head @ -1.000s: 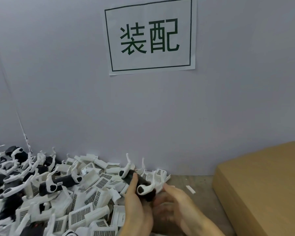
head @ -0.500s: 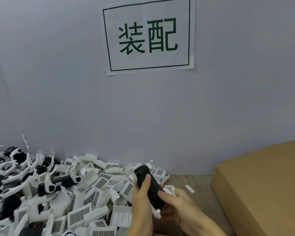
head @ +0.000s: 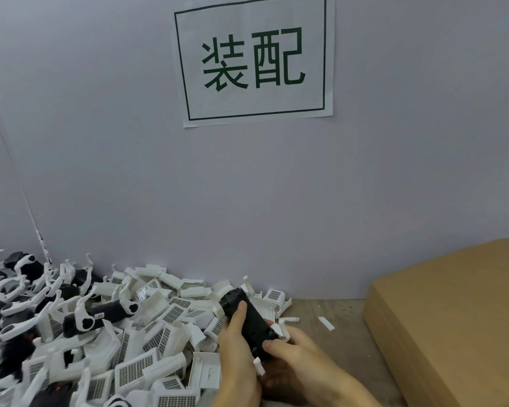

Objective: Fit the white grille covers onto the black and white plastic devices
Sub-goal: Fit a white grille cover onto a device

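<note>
At nine o'clock a heap of white grille covers (head: 135, 368) and unfinished devices (head: 100, 317) covered the bench (head: 329, 345). The left hand (head: 238, 356) gripped a black device (head: 247, 321), its long axis running from eleven o'clock down to five. The right hand (head: 294, 356) pinched the device's lower end, where white plastic showed; whether that was a cover was unclear. The nearest loose cover (head: 207, 370) lay just beside the left hand. A wall sign (head: 254, 58) read 装配. A cardboard box (head: 453, 318) sat at three o'clock.

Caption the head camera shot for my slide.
Both hands grip a black plastic device beside a pile of white grille covers.
</note>
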